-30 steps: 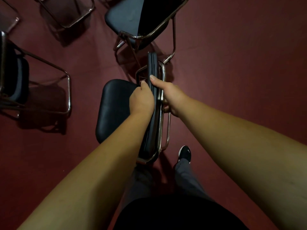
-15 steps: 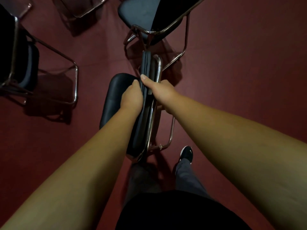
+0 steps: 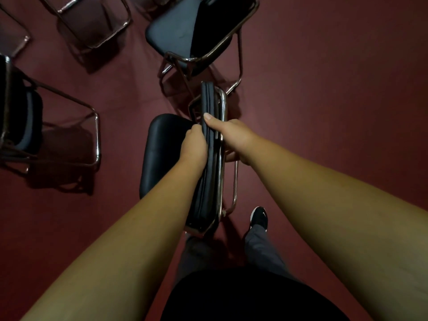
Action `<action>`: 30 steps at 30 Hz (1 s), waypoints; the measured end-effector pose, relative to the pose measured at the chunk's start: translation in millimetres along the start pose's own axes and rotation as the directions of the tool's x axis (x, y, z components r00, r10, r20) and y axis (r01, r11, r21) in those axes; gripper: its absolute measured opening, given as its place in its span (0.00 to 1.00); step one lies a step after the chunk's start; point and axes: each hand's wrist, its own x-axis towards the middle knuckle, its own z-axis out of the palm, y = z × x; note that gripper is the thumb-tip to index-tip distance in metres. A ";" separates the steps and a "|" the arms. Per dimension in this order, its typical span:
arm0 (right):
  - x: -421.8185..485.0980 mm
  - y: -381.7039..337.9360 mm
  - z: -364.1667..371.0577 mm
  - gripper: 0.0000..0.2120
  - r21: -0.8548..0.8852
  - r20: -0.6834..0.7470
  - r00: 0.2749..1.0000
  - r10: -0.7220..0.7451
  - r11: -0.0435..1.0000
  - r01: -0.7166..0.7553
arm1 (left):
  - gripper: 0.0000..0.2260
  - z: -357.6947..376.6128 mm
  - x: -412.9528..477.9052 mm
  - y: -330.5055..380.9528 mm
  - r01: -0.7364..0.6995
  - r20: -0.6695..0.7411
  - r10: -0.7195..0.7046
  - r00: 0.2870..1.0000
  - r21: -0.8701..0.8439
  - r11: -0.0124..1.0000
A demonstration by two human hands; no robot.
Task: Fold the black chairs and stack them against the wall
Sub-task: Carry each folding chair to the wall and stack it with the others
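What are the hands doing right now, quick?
Left hand: closed, gripping the black chair's padded backrest.
Right hand: closed around the same backrest and its chrome frame.

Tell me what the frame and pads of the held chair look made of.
The frame looks like metal tubing, probably chromed steel: thin, round, with bright mirror-like glints. The backrest pad and seat look like black padded vinyl or faux leather, judging by the dull sheen, rounded edges and edge seam; real leather can't be excluded.

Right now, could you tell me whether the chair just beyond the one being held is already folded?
No, the far chair stands unfolded, its seat lying flat in front of its backrest.
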 end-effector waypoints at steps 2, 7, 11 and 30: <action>-17.1 -1.7 -15.8 0.50 0.006 -0.002 1.000 -0.011 1.000 0.011 | 0.26 15.6 6.6 -8.3 0.008 0.037 -0.008 0.999 -0.003 1.000; -45.2 10.3 -64.2 0.27 0.015 0.019 0.997 -0.079 0.997 0.079 | 0.32 65.9 9.4 -28.8 -0.008 0.099 0.008 0.995 0.000 1.000; -60.1 21.4 -105.7 0.23 0.038 -0.042 0.997 -0.070 0.997 0.072 | 0.34 110.4 -14.7 -28.3 -0.073 0.077 0.065 0.995 0.098 0.993; -71.0 77.6 -231.5 0.37 0.105 -0.449 0.893 0.029 0.994 0.021 | 0.17 175.9 -59.1 -11.0 -0.336 0.256 0.225 0.940 0.584 0.739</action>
